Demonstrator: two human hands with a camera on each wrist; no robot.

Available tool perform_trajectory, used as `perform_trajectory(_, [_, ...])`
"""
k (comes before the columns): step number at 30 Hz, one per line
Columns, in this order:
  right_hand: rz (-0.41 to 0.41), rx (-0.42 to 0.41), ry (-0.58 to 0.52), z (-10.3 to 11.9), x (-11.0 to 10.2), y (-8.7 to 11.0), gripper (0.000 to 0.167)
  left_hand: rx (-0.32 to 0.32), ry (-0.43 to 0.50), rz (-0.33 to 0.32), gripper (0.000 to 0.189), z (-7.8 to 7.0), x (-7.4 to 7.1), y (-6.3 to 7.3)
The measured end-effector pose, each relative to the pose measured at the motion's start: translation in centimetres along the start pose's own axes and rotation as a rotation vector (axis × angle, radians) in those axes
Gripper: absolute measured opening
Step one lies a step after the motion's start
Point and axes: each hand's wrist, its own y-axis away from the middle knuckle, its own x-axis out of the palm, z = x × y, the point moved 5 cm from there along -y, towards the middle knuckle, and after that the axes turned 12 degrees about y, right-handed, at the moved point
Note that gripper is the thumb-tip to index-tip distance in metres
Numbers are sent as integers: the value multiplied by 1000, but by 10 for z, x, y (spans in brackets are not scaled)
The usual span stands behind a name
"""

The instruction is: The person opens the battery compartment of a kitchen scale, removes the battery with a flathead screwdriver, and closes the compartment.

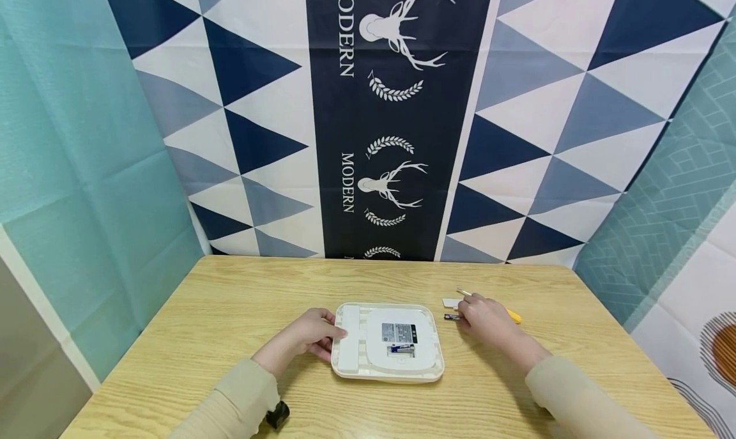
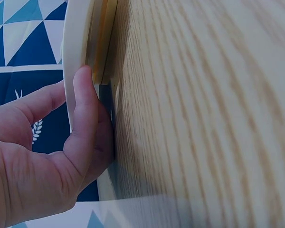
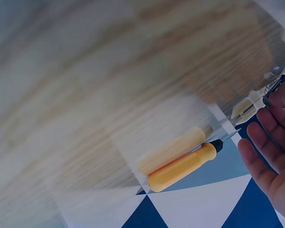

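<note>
A white rounded-square plastic device (image 1: 368,369) lies back up on the table, with a printed label and an uncovered battery slot. One battery (image 1: 404,349) sits in the slot. My left hand (image 1: 318,333) grips the device's left edge, thumb on top and other fingers at its side and underside. To the right, my right hand (image 1: 485,317) is low over the table, pinching a small dark battery (image 1: 452,317) at its fingertips. Beside it lies a small white cover (image 1: 450,303). A yellow-handled screwdriver (image 3: 183,168) lies near the fingers, its shaft partly hidden in the head view.
The wooden table (image 1: 259,285) reaches back to a patterned cloth (image 1: 270,138) hung behind it. Teal cloths (image 1: 75,170) hang at the sides. A small black item (image 1: 278,415) shows beside my left sleeve.
</note>
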Motion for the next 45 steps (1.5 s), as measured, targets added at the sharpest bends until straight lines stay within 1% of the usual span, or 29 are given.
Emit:
perform_trajectory(7, [18,6,-3,-1,1,1,19,-1,0,-2,33,-1,0,-1])
perform_trajectory(14, [-19,3,-14,-1,-5,3,23,-3,-2,-5,33,-1,0,-2])
perform_trajectory(17, [-20,7,-23,-2,-8,3,25,-3,-1,-5,33,-1,0,-2])
perform_trajectory(21, [-5,14,-24,-3,-11,2,22,-2,-4,-3,33,-1,0,-2])
perform_trajectory(25, [-7,16,-23,-2,-16,0,21,0,-6,-4,32,-1,0,-1])
perform_trajectory(31, [-38,15,-45,1,-27,-2,21,1,-7,-5,32,0,1,-1])
perform_trajectory(40, [-123,16,-48,7,-42,-6,23,-2,1,-3,32,1,0,0])
perform_trajectory(45, [-145,18,-40,12,-51,-8,25,2,-7,-10,32,1,1,0])
